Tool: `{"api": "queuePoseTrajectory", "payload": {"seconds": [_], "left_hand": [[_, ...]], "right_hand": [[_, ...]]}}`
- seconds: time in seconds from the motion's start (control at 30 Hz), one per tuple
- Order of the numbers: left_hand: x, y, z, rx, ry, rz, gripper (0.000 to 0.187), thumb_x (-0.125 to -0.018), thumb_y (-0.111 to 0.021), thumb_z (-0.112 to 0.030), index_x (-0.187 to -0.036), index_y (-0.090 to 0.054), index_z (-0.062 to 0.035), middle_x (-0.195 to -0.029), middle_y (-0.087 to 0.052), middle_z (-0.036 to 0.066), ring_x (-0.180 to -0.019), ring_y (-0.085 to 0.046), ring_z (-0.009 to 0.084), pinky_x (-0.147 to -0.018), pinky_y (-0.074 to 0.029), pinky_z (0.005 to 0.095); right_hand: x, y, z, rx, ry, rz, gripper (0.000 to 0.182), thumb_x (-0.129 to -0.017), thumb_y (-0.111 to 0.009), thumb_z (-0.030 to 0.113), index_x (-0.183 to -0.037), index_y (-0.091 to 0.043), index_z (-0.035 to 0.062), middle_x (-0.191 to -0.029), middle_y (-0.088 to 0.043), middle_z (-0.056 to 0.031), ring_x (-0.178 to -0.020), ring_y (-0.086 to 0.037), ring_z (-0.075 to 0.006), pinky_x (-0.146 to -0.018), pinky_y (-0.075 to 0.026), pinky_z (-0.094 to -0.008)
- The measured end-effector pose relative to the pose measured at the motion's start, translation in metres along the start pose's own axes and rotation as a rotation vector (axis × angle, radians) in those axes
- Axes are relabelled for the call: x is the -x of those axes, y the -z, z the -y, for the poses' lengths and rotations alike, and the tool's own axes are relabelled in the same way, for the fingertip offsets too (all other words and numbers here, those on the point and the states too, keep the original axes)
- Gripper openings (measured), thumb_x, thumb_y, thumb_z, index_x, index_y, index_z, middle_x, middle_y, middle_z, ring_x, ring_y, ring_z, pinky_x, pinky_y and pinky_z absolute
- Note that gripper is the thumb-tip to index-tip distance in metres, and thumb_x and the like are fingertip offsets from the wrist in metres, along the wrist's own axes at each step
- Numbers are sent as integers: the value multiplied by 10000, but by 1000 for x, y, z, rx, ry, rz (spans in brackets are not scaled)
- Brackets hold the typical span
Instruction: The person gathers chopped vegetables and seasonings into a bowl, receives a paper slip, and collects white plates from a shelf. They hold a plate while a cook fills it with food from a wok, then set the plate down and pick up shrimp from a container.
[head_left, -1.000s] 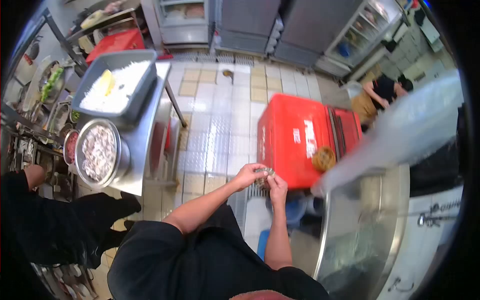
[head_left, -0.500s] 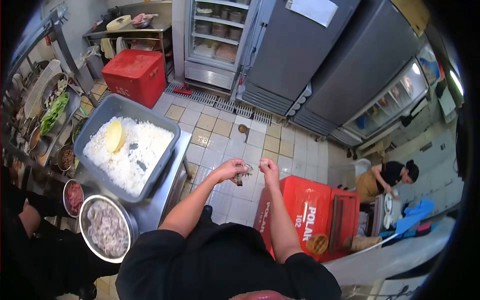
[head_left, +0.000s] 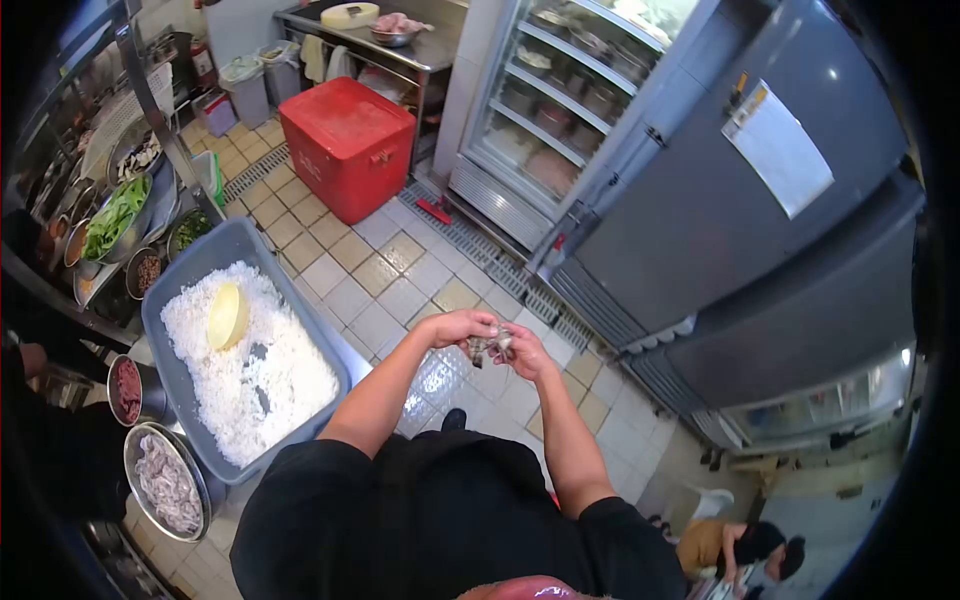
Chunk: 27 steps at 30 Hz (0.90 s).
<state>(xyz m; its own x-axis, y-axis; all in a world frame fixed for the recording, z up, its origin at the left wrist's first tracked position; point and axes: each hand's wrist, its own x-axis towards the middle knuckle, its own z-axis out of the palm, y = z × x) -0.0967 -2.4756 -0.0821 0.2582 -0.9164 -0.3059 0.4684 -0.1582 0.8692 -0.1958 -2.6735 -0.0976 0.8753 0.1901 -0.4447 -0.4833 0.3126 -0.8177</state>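
My left hand (head_left: 458, 327) is closed around several small greyish, dark-edged pieces that look like raw shrimp (head_left: 482, 350). Close against it, my right hand (head_left: 526, 352) has its fingers on the same pieces, partly hiding them. Both hands are held up in front of my body, above the tiled floor. To my left, a metal bowl (head_left: 207, 478) carries a perforated strainer full of greyish-pink raw seafood (head_left: 168, 482). Beside it is a large grey tub (head_left: 335, 372) of cooked white rice (head_left: 290, 390), with a pale yellow scoop or bowl (head_left: 228, 316) lying in the rice.
A smaller bowl of red meat (head_left: 130, 390) sits near the tub. Bowls of greens (head_left: 117, 218) line the rack at left. Ahead stand a red cooler (head_left: 347, 150), a glass-door fridge (head_left: 565, 110) and grey refrigerators (head_left: 700, 230). Another person (head_left: 725, 550) bends at lower right.
My right hand, earlier apart and pinching a small bit, has come left to meet my left hand at the shrimp. The view has turned right; the red Polar cooler is mostly out of sight.
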Motion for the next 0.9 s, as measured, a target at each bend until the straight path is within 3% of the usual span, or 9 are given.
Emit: {"api": "queuePoseTrajectory", "payload": {"seconds": [0.07,0.3,0.33,0.43,0.57,0.6,0.83,0.9], "left_hand": [[13,20,-35,-1,47,-132,202,-957,-553,-282,-1079,-572,-121,-926,-607,5,-834,-609,125,-651,-551,331],[-1,144,-39,410,-260,-719,197,-976,-519,-248,-1061,-556,-75,-927,-640,49,-806,-642,170,-658,-554,367],[-7,159,-43,457,-313,-794,205,-963,-547,-207,-1102,-562,-57,-905,-645,55,-789,-636,158,-671,-544,341],[-26,212,-51,353,-370,-897,242,-930,-599,-153,-1142,-565,-42,-918,-647,51,-763,-616,131,-652,-524,311],[-42,286,-74,164,-324,-778,152,-868,-658,-99,-1005,-639,-34,-822,-638,17,-685,-573,93,-587,-475,269],[-41,294,-91,243,-305,-783,89,-862,-657,-94,-931,-657,-37,-759,-625,6,-647,-561,83,-561,-459,249],[-34,412,-157,227,-321,-951,79,-874,-650,-113,-922,-653,-51,-696,-602,1,-571,-544,94,-508,-448,266],[-22,466,-159,264,-249,-1033,129,-882,-648,-133,-983,-641,-54,-740,-620,30,-593,-556,108,-521,-472,296]], "right_hand": [[-49,6,26,89,-91,79,227,-888,-574,114,-1101,-593,38,-929,-651,-52,-736,-647,-156,-641,-536,-275],[-215,-24,92,146,-160,199,177,-867,-646,111,-1019,-616,24,-858,-658,-40,-734,-643,-140,-655,-522,-262],[-234,-33,101,141,-164,183,153,-869,-648,113,-994,-628,26,-838,-662,-30,-731,-638,-126,-657,-506,-249],[-304,-31,115,331,-99,184,146,-863,-655,91,-994,-641,28,-849,-669,-31,-733,-629,-106,-662,-491,-230],[-373,-28,146,390,-88,169,174,-840,-666,25,-1013,-650,20,-869,-674,-26,-749,-618,-94,-682,-490,-225],[-383,-39,165,403,-70,185,123,-857,-645,52,-976,-641,21,-851,-664,-32,-715,-600,-101,-677,-489,-245],[-524,-73,223,476,-132,369,136,-870,-638,73,-993,-650,15,-849,-668,-27,-729,-602,-108,-672,-473,-251],[-582,-92,227,693,-28,439,189,-862,-666,125,-1016,-658,15,-856,-674,-31,-741,-603,-116,-713,-482,-276]]}}
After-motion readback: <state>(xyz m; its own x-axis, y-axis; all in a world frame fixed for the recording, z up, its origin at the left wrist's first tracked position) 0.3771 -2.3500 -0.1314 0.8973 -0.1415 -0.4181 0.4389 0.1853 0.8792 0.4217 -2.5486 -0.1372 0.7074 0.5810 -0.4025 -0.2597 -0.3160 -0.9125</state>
